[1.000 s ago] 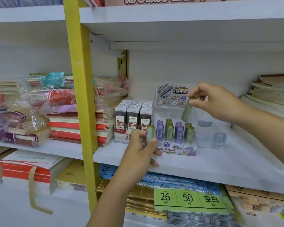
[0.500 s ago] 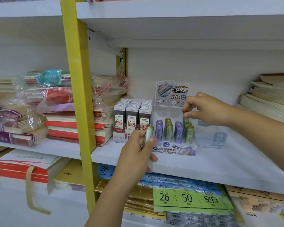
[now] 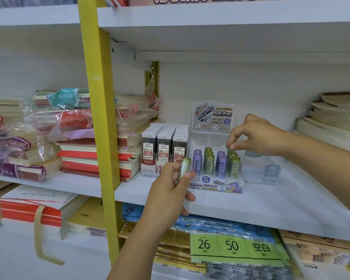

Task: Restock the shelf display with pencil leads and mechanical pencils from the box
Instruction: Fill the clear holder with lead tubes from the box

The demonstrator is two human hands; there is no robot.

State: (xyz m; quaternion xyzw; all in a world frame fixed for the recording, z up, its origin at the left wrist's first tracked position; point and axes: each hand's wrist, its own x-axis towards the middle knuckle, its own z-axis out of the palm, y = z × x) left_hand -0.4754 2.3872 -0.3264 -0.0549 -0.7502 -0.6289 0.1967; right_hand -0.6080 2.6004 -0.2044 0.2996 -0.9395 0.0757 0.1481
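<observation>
While tray (image 3: 216, 185) is sitting by shelf's (image 3: 271, 209) front edge, person is holding 2 tubes.
R hand (image 3: 253, 136) is pinching green tube (image 3: 229, 150), back-right among tray's purple & green rows; L hand (image 3: 168, 190) is gripping 2nd green tube (image 3: 185, 167).

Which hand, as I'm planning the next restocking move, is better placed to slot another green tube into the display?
Probably left: the left hand holds a green tube beside the display tray, while the right hand pinches the rear tube in its rightmost row.

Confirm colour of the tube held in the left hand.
Pale green tube, pinched by the left hand; shows best in the head view.
</observation>
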